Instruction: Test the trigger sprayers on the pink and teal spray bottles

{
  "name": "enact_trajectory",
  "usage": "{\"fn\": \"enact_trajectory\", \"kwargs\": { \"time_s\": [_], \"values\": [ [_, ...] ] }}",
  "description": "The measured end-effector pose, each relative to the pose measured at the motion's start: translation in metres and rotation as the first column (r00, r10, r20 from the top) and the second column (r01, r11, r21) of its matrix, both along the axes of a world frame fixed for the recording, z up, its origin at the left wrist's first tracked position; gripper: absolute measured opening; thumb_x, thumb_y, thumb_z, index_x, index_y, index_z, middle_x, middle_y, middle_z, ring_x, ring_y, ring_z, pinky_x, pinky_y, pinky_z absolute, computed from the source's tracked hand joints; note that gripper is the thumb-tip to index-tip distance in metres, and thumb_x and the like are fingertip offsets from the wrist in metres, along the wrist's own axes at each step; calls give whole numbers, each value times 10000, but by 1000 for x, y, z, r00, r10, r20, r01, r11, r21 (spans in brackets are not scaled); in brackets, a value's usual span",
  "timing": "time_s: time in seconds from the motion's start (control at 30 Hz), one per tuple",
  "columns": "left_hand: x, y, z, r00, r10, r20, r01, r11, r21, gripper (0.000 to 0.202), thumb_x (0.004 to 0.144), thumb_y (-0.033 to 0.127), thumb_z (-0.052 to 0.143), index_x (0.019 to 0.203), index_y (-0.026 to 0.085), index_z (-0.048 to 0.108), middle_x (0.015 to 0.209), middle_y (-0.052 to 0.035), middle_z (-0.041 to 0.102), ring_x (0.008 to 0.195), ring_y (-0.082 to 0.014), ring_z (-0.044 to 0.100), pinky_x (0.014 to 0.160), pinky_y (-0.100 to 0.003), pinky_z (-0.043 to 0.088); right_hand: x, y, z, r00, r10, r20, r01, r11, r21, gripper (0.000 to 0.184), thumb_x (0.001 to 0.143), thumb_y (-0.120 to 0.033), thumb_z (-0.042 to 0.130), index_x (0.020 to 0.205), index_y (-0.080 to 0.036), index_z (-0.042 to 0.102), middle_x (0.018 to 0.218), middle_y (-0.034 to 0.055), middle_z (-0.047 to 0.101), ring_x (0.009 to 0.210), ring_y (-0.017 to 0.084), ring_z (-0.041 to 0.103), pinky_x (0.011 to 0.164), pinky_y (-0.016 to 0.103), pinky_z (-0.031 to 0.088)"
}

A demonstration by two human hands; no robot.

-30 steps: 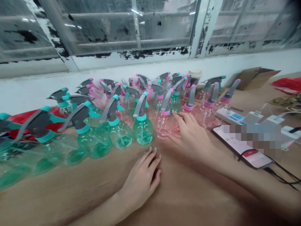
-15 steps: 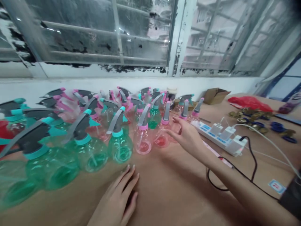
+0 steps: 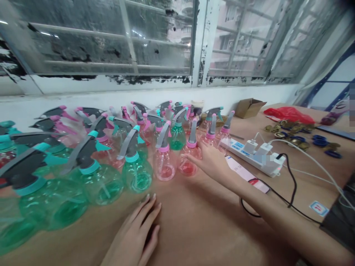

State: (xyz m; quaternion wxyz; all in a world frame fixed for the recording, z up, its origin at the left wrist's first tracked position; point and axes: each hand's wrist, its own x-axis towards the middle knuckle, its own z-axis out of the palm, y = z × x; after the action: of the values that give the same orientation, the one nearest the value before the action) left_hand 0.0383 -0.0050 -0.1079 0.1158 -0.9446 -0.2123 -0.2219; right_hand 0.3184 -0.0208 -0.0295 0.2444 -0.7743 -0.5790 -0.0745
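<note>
Several green and pink spray bottles stand crowded along the wall side of a brown table (image 3: 199, 229). My right hand (image 3: 212, 162) reaches forward with fingers stretched out, its fingertips touching a pink spray bottle (image 3: 189, 157) at the front of the group. My left hand (image 3: 137, 234) lies flat on the table, fingers together and extended, just in front of a green spray bottle (image 3: 135, 168). Neither hand holds anything.
A white power strip (image 3: 253, 157) with plugged chargers and cables lies to the right, a phone (image 3: 244, 173) beside it. Farther right are a small cardboard box (image 3: 249, 108), a red bag (image 3: 288, 114) and several tape rolls (image 3: 294, 131). A window runs behind the bottles.
The view has swung to the right and the bottles have shifted left in frame. My right hand stays at the pink bottles; my left hand stays flat on the table.
</note>
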Motion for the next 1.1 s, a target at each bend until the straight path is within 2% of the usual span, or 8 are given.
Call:
{"fn": "enact_trajectory", "kwargs": {
  "time_s": [0.23, 0.4, 0.5, 0.57, 0.67, 0.83, 1.0, 1.1],
  "values": [
    [1, -2, 1, 999, 42, 0, -41, 971, -234, 356, 937, 285, 462, 1245, 203, 619, 1333, -105, 629, 1195, -293, 621, 947, -480, 560, -9, -39, 4, 999, -10, 34, 12, 997, -70, 478, 858, -633, 544, 1031, -195, 620, 771, 59, 717, 687, 281, 673, 515, 320, 363],
    [1, -6, 15, 988, 147, 38, -97, 807, -583, 387, 962, 372, 439, 1328, 263, 504, 1406, -88, 552, 1289, -276, 533, 1058, -528, 457, -32, -62, -9, 965, 255, 64, -262, 950, 167, 560, 809, -687, 570, 1055, -187, 625, 952, 86, 714, 930, 290, 637, 734, 382, 476],
    [-1, -9, 31, 981, 155, 118, -23, 696, -718, 444, 956, 422, 450, 1378, 297, 395, 1443, -75, 503, 1325, -267, 488, 1097, -524, 410, -55, -69, -14, 919, 395, 2, -384, 892, 237, 522, 793, -686, 591, 937, -185, 627, 871, 61, 689, 838, 242, 617, 714, 359, 479],
    [-3, -10, 44, 972, 149, 183, 39, 666, -745, 505, 934, 441, 481, 1401, 313, 338, 1458, -77, 479, 1334, -283, 470, 1095, -529, 404, -69, -69, -15, 865, 501, -24, -476, 835, 275, 532, 757, -713, 607, 824, -185, 606, 784, 46, 657, 767, 220, 601, 677, 345, 478],
    [-6, -13, 65, 958, 122, 260, 114, 670, -733, 591, 881, 421, 550, 1409, 321, 305, 1439, -83, 485, 1313, -311, 480, 1067, -538, 421, -86, -65, -18, 771, 628, -105, -575, 758, 307, 590, 673, -761, 641, 834, -194, 610, 846, 55, 662, 824, 229, 612, 727, 360, 493],
    [-9, -19, 92, 933, 88, 349, 182, 720, -670, 701, 767, 309, 668, 1379, 319, 327, 1331, -69, 552, 1188, -298, 567, 977, -487, 485, -112, -56, -27, 710, 664, -234, -622, 748, 232, 718, 499, -785, 732, 926, -214, 640, 939, 73, 663, 892, 277, 616, 771, 417, 498],
    [-11, -24, 102, 896, 178, 407, 191, 673, -715, 423, 819, 269, 630, 1204, 244, 457, 1136, -51, 612, 933, -210, 636, 816, -369, 540, -142, -46, -34, 627, 712, -316, -700, 693, 172, 694, 481, -710, 796, 978, -243, 662, 1009, 63, 662, 974, 303, 610, 848, 448, 476],
    [-14, -23, 103, 846, 193, 498, 228, 713, -664, 261, 833, 209, 569, 1083, 230, 497, 981, -14, 610, 811, -167, 612, 739, -314, 525, -148, -39, -39, 538, 754, -377, -732, 639, 235, 856, 453, -734, 790, 1111, -218, 607, 1101, 96, 650, 1013, 319, 608, 890, 475, 477]
  ]
}}
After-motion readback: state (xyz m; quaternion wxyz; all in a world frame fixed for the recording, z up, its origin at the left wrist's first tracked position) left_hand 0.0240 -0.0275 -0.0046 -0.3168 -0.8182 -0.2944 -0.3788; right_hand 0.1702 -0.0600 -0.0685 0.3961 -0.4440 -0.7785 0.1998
